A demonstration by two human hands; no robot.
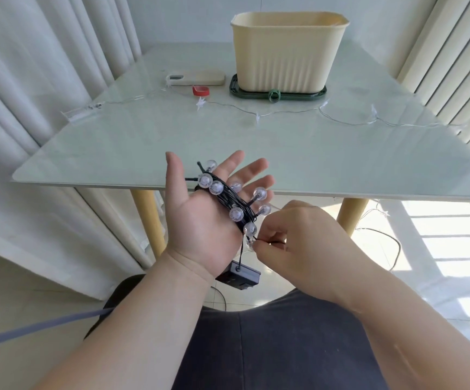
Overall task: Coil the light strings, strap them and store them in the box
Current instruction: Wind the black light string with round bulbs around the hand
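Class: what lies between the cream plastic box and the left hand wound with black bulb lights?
In the head view, a thin clear-wire string of star lights crosses the tabletop there.

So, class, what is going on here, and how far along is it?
A person is coiling a black-wired string of clear globe lights around their open left hand, while the right hand pinches the wire next to the coil. Its black battery box hangs below the left wrist. A second, clear-wired star light string lies uncoiled on the pale glass table, near a red strap loop and the cream plastic box.
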